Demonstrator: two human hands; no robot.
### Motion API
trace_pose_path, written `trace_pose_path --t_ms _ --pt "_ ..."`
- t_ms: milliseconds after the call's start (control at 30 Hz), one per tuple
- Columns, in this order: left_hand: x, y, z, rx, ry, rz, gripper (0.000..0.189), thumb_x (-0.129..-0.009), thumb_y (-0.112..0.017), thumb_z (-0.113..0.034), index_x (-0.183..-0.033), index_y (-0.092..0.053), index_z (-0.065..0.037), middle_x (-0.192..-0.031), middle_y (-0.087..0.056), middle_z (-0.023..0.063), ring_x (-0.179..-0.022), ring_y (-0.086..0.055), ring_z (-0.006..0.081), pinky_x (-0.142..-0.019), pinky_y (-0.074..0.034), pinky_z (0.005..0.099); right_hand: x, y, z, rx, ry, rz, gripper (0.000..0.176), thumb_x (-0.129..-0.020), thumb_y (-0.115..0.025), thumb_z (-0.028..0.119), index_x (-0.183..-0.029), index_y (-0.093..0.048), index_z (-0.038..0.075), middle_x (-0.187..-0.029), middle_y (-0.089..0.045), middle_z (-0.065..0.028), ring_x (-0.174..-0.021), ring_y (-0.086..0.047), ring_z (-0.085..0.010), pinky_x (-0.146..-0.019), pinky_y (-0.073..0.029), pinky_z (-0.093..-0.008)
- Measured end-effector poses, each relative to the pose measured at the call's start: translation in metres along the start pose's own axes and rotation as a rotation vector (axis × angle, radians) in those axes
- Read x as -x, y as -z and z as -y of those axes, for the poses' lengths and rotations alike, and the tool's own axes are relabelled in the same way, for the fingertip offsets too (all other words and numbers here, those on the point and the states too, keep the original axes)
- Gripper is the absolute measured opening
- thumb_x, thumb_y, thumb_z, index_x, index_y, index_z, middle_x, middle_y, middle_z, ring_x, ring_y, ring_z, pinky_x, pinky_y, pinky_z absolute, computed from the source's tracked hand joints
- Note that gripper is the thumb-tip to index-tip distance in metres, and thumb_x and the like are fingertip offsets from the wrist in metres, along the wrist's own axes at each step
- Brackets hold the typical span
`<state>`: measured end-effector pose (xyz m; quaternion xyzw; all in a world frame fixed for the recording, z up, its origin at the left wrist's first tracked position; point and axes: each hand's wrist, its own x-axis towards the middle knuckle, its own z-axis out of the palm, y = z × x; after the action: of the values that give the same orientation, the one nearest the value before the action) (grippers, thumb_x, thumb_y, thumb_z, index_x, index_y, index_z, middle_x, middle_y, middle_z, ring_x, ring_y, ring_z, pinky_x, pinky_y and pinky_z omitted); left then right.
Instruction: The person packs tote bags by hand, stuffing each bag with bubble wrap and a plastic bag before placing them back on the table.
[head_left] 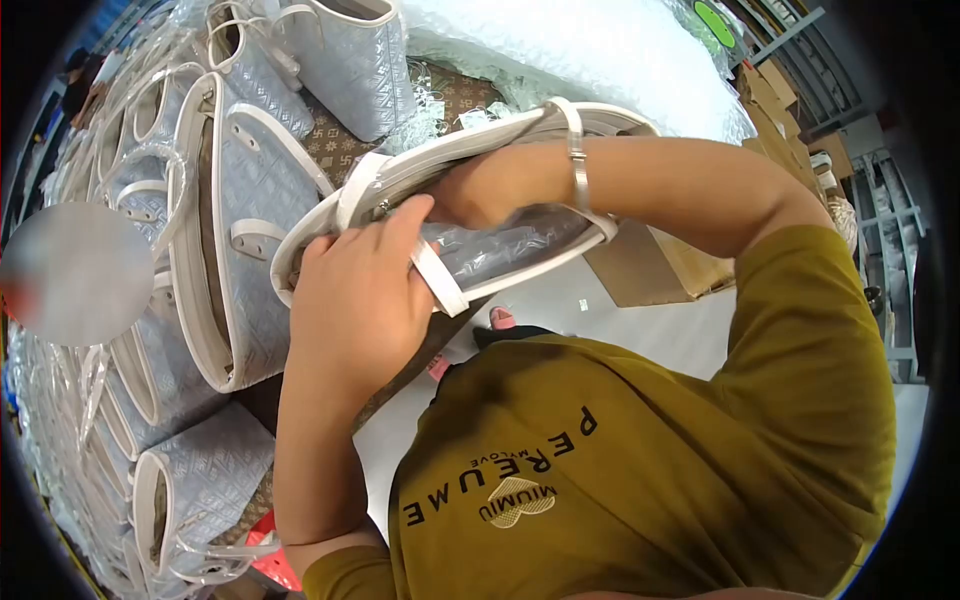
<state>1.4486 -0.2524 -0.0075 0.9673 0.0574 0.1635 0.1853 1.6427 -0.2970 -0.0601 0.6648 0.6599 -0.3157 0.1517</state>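
A handbag point(530, 275) with a cream rim and white handles is held tilted in front of my body, its mouth facing me. My left hand point(350, 295) grips the near left part of its rim, fingers curled over the edge by a white strap point(440, 280). My right hand point(480, 195) reaches inside the bag, and its fingers are hidden by the bag and my left hand. One white handle point(573, 135) crosses over my right forearm. Clear plastic or shiny lining shows inside the bag.
Several grey-blue patterned handbags point(265, 180) stand and lie at the left on a brown patterned surface point(335, 140). A large heap of clear plastic wrap point(600, 50) is at the back. A cardboard box point(640, 265) sits at the right, with metal racks point(895, 220) beyond.
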Motion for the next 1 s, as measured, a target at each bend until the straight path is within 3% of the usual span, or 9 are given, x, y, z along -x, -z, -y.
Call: trace_pose_path --t_ms 200,267,333,400,567,700,767,833,1000 --pt "0.004 0.000 0.001 0.032 -0.175 -0.213 0.036 -0.076 -0.055 -0.018 -0.110 -0.052 -0.005 -0.092 -0.060 0.0084 -0.083 -0.056 0.0249 -0.072 -0.038 0.0361 -0.025 -0.004 -0.034 -0.263 -0.161 0.139 0.040 -0.082 -0.045 0.026 -0.112 -0.054 0.000 -0.112 -0.056 -0.0177 -0.100 -0.054 -0.0326 -0.085 -0.040 -0.0421" --pt "0.008 0.002 -0.002 -0.032 -0.142 -0.148 0.038 -0.076 -0.056 -0.019 -0.111 -0.051 -0.005 -0.093 -0.060 0.0085 -0.084 -0.055 0.0254 -0.073 -0.038 0.0367 -0.009 0.010 -0.013 0.119 0.211 0.204 0.042 -0.084 -0.044 0.027 -0.115 -0.052 0.000 -0.113 -0.055 -0.0186 -0.099 -0.054 -0.0320 -0.085 -0.040 -0.0418" --pt "0.008 0.002 -0.001 -0.080 -0.116 -0.129 0.039 -0.076 -0.056 -0.019 -0.112 -0.051 -0.005 -0.094 -0.060 0.0086 -0.085 -0.055 0.0256 -0.073 -0.038 0.0369 0.045 0.032 0.017 0.090 0.117 0.164 0.043 -0.085 -0.041 0.027 -0.118 -0.049 0.000 -0.110 -0.056 -0.0196 -0.099 -0.054 -0.0322 -0.084 -0.041 -0.0415" --pt "0.005 0.004 0.005 -0.113 0.016 0.009 0.039 -0.076 -0.056 -0.019 -0.112 -0.052 -0.005 -0.095 -0.059 0.0085 -0.087 -0.054 0.0254 -0.074 -0.038 0.0379 0.103 0.031 0.031 -0.111 0.190 -0.288 0.040 -0.085 -0.047 0.030 -0.116 -0.051 0.005 -0.087 -0.060 -0.0210 -0.080 -0.056 -0.0364 -0.073 -0.043 -0.0427" --pt "-0.020 0.011 0.011 -0.114 0.279 0.311 0.035 -0.076 -0.057 -0.018 -0.109 -0.055 -0.006 -0.099 -0.058 0.0093 -0.090 -0.053 0.0257 -0.079 -0.038 0.0393 0.128 -0.004 0.011 0.036 0.253 -0.578 0.045 -0.081 -0.053 0.041 -0.113 -0.054 0.009 -0.081 -0.059 -0.0187 -0.081 -0.057 -0.0338 -0.079 -0.043 -0.0405" --pt "-0.007 0.001 0.009 -0.036 -0.025 -0.261 0.035 -0.076 -0.057 -0.015 -0.110 -0.054 -0.008 -0.101 -0.056 0.0107 -0.093 -0.052 0.0264 -0.084 -0.037 0.0403 0.125 -0.016 -0.005 0.171 0.314 -1.001 0.046 -0.077 -0.058 0.040 -0.113 -0.054 0.012 -0.076 -0.058 -0.0149 -0.085 -0.055 -0.0317 -0.087 -0.041 -0.0390" --pt "-0.002 0.001 0.007 -0.085 -0.076 -0.284 0.038 -0.075 -0.058 -0.016 -0.112 -0.053 -0.009 -0.103 -0.056 0.0103 -0.094 -0.052 0.0265 -0.086 -0.036 0.0411 0.144 -0.021 -0.007 0.278 0.372 -1.235 0.047 -0.074 -0.063 0.036 -0.113 -0.054 0.014 -0.076 -0.057 -0.0121 -0.090 -0.054 -0.0306 -0.092 -0.038 -0.0387" --pt "0.004 -0.005 0.004 -0.135 -0.211 -0.351 0.043 -0.075 -0.061 -0.017 -0.116 -0.050 -0.010 -0.106 -0.055 0.0095 -0.097 -0.051 0.0267 -0.090 -0.034 0.0428 0.151 -0.030 -0.023 0.242 0.272 -1.115 0.050 -0.071 -0.065 0.035 -0.114 -0.053 0.014 -0.080 -0.057 -0.0116 -0.093 -0.052 -0.0304 -0.094 -0.036 -0.0397" --pt "-0.001 -0.012 -0.012 -0.213 0.004 -0.134 0.052 -0.070 -0.066 -0.024 -0.117 -0.048 -0.011 -0.112 -0.054 0.0047 -0.105 -0.049 0.0235 -0.096 -0.028 0.0448 0.155 -0.028 -0.030 -0.019 0.113 -0.816 0.059 -0.065 -0.070 0.031 -0.117 -0.051 0.013 -0.092 -0.056 -0.0119 -0.096 -0.050 -0.0315 -0.093 -0.035 -0.0414"
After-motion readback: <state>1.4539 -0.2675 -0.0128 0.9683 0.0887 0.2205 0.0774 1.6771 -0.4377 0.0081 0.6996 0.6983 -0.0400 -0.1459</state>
